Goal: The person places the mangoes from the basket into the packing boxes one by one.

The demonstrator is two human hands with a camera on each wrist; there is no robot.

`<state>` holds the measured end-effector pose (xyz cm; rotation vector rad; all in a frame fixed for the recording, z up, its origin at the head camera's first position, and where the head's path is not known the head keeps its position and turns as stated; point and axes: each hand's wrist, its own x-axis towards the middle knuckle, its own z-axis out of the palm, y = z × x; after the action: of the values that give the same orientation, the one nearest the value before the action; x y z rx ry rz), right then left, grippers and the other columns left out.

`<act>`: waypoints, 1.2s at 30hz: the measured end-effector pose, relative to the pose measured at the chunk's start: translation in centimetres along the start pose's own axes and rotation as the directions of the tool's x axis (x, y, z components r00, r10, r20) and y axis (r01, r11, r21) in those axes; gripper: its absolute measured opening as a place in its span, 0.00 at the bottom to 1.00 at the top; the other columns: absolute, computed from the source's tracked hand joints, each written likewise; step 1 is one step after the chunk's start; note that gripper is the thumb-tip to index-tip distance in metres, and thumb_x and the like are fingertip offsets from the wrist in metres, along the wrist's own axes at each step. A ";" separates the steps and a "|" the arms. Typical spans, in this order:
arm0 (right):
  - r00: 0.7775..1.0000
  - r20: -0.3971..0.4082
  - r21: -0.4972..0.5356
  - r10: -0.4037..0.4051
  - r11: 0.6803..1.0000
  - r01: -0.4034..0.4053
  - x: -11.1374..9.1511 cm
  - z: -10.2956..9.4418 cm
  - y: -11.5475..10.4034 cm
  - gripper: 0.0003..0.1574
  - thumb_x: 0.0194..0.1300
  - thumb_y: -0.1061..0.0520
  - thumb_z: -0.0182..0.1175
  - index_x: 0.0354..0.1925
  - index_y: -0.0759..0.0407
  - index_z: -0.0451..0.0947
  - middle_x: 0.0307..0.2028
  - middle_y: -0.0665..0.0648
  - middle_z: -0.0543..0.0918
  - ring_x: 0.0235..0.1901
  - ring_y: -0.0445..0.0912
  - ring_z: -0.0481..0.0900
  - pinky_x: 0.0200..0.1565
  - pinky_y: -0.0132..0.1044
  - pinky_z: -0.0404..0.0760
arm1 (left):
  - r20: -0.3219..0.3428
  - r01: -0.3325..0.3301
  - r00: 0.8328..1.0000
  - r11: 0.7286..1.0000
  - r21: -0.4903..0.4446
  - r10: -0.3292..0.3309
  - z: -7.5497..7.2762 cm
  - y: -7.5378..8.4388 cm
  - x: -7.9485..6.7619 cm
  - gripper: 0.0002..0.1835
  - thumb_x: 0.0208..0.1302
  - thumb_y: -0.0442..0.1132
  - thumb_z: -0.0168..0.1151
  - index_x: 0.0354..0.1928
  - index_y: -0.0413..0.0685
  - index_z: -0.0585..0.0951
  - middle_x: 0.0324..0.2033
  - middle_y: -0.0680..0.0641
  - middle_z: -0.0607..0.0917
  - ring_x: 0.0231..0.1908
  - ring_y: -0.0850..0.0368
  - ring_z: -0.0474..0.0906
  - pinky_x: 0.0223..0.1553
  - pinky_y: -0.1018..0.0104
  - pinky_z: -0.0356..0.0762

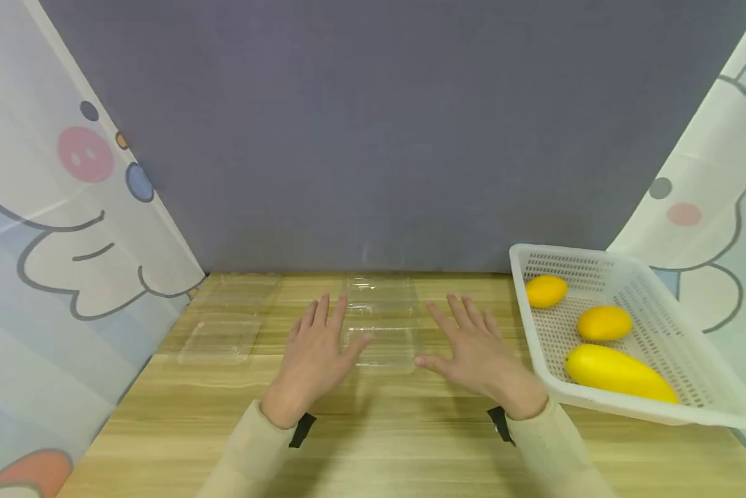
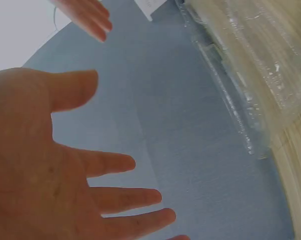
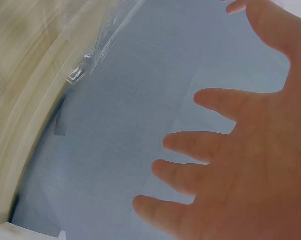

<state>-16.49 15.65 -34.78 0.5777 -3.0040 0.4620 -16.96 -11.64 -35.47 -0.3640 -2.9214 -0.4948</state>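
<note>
Both hands are held out over the wooden table with straight, spread fingers and nothing in them. My left hand (image 1: 313,356) is just left of a clear plastic container (image 1: 382,346) that lies in the middle of the table; its thumb overlaps the container's edge in the head view. On the other side is my right hand (image 1: 475,349), its thumb pointing toward the container. In the left wrist view the palm and fingers of the left hand (image 2: 55,170) show plainly. The right wrist view shows the right hand (image 3: 240,160) with its fingers apart.
More clear plastic pieces (image 1: 220,339) lie at the table's left. On the right stands a white perforated basket (image 1: 529,325) holding two small yellow-orange fruits (image 1: 605,323) and a long yellow fruit (image 1: 619,373). A grey panel (image 1: 360,138) rises behind the table, with printed curtains (image 1: 43,228) at the sides.
</note>
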 end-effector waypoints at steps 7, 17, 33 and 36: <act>0.998 -0.036 -0.018 -0.042 0.999 0.041 0.3 -0.6 0.5 0.56 0.68 0.27 0.57 0.80 0.55 0.54 0.77 0.73 0.49 0.75 0.71 0.46 0.71 0.70 0.50 | -0.052 0.014 0.999 1.000 -0.025 -0.015 0.4 -0.7 0.3 0.37 0.74 0.55 0.57 0.74 0.40 0.65 0.68 0.30 0.70 0.67 0.31 0.67 0.61 0.34 0.71; 0.998 -0.066 -0.043 -0.021 0.999 0.018 0.0 -1.7 1.3 0.50 0.72 0.34 0.58 0.78 0.60 0.57 0.75 0.74 0.55 0.72 0.72 0.55 0.67 0.69 0.61 | -0.125 0.033 0.991 0.997 -0.063 -0.041 1.3 -2.0 1.3 0.31 0.71 0.45 0.61 0.68 0.31 0.71 0.56 0.29 0.78 0.50 0.33 0.80 0.37 0.44 0.85; 0.996 -0.079 -0.069 -0.029 0.997 0.023 -1.5 -2.8 2.9 0.44 0.73 0.39 0.60 0.74 0.63 0.63 0.71 0.75 0.62 0.67 0.73 0.64 0.61 0.71 0.69 | -0.017 0.163 0.985 0.960 -0.227 -0.172 3.3 -4.3 2.7 0.30 0.72 0.44 0.56 0.66 0.26 0.70 0.56 0.25 0.77 0.29 0.44 0.80 0.26 0.52 0.80; 0.997 -0.073 -0.083 -0.040 0.996 0.034 -1.4 -3.0 3.2 0.44 0.73 0.40 0.59 0.74 0.64 0.63 0.71 0.75 0.63 0.67 0.73 0.64 0.60 0.72 0.69 | 0.035 0.201 0.979 0.937 -0.287 -0.199 3.6 -4.8 2.9 0.31 0.74 0.47 0.53 0.67 0.28 0.69 0.56 0.29 0.78 0.43 0.41 0.81 0.40 0.46 0.82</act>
<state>-16.38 19.85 -32.92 0.5944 -2.9203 0.3490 -21.40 -14.18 -39.67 -0.0987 -2.9070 -0.9587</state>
